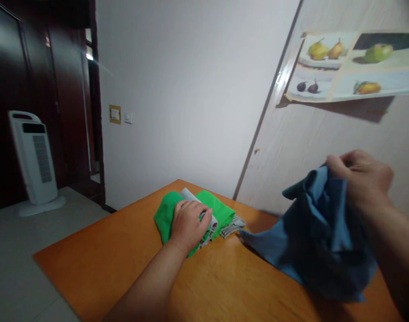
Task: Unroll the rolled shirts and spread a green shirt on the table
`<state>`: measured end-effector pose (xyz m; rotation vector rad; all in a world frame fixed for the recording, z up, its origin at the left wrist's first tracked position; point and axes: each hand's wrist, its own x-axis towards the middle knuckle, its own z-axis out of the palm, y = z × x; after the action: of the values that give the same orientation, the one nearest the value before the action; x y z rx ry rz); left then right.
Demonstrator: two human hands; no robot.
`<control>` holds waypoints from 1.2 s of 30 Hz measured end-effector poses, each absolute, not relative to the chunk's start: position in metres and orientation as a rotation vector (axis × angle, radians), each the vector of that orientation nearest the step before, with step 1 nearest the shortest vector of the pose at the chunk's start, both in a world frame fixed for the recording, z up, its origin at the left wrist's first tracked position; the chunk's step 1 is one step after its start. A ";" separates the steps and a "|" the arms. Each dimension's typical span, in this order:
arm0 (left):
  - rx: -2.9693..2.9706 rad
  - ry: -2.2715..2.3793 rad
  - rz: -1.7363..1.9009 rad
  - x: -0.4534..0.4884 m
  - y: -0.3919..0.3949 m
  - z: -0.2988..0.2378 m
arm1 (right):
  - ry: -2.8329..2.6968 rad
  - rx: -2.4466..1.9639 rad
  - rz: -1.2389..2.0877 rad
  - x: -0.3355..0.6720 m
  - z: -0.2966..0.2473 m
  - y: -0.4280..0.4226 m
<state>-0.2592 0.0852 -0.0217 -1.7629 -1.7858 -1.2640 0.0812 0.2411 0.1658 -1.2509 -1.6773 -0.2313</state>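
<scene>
My left hand (191, 221) is closed over a grey cloth (191, 195) that lies across a bright green cloth (218, 208) on the table. Its fingers curl around the bundle, and the palm hides part of both fabrics. A striped grey edge of cloth (233, 225) pokes out at the right end of the green one. To the right, my right hand (362, 174) pinches a blue cloth garment (312, 237) by its upper part. Loose folds hang below the fist, and one corner trails onto the table near the striped edge. Its exact kind does not show.
The orange-brown wooden table (124, 250) meets the white wall (177, 89) at its far corner. A white tower heater or fan (40, 165) stands on the tiled floor at left, by dark doors. A fruit poster (355, 67) hangs at upper right.
</scene>
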 end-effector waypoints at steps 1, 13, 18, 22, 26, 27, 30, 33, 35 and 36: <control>-1.770 -1.785 -1.257 -0.259 0.085 -0.022 | -1.660 -1.328 -0.414 0.074 0.158 0.241; -1.770 -1.797 -1.273 -0.257 0.083 -0.019 | -2.637 -1.360 0.239 -0.037 -0.046 0.269; -1.763 -1.821 -1.259 -0.257 0.083 -0.019 | -2.493 -1.349 0.204 -0.040 -0.032 0.273; -1.738 -1.835 -1.268 -0.256 0.082 -0.020 | -2.221 -1.114 0.316 -0.026 0.035 0.265; -1.719 -1.844 -1.288 -0.254 0.082 -0.019 | -1.673 -0.877 0.470 -0.013 0.106 0.254; -1.719 -1.843 -1.296 -0.254 0.081 -0.019 | -1.593 -0.864 0.446 -0.011 0.120 0.254; -1.727 -1.834 -1.313 -0.254 0.081 -0.018 | -1.763 -0.980 0.258 -0.010 0.149 0.259; -1.721 -1.832 -1.328 -0.254 0.081 -0.018 | -1.744 -1.028 0.151 -0.017 0.170 0.265; -1.720 -1.831 -1.332 -0.254 0.080 -0.018 | -1.604 -1.020 0.115 -0.024 0.182 0.269; -1.722 -1.830 -1.330 -0.254 0.080 -0.018 | -1.587 -1.037 0.079 -0.028 0.187 0.272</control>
<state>-0.2538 0.0801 -0.0179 -1.7224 -1.8301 -1.3304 -0.0275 0.2722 0.1869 -1.0370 -1.5872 0.0788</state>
